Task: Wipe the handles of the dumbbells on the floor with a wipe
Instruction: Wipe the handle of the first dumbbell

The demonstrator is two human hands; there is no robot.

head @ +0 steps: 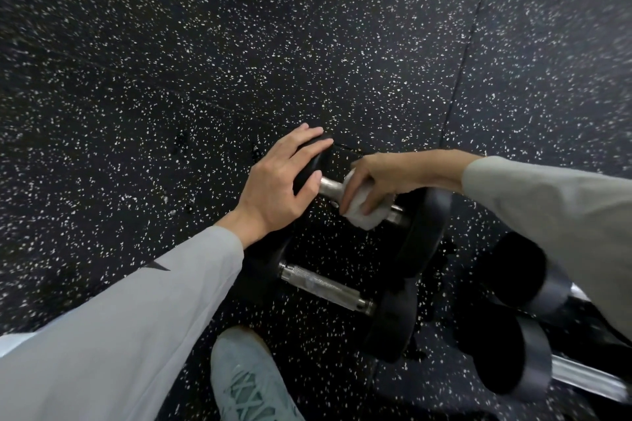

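Dumbbells lie side by side on the speckled floor (171,61) in front of you, and you are working on the far one (420,225). Your right hand (376,181) is curled round a white wipe (362,217) wrapped over the right part of that dumbbell's metal handle (330,186). Your left hand (277,188) lies flat, fingers straight and spread, on the far dumbbell's left weight (309,167), steadying it and gripping nothing.

My reading is that the job is in mid-course: the wipe covers only part of this handle, and the bare stretch near your left hand looks unwiped. The near dumbbell (386,318) lies just beside the first, its handle (323,285) fully exposed with nothing touching it; whether it has been cleaned you cannot tell from here.

Counting: two dumbbells plainly on the floor, one wipe, two hands. At the right edge sit more dark round weights on a metal bar (581,378), partly hidden by your right sleeve (554,215); whether those belong to the task is unclear. Your shoe (246,376) is at the near edge.
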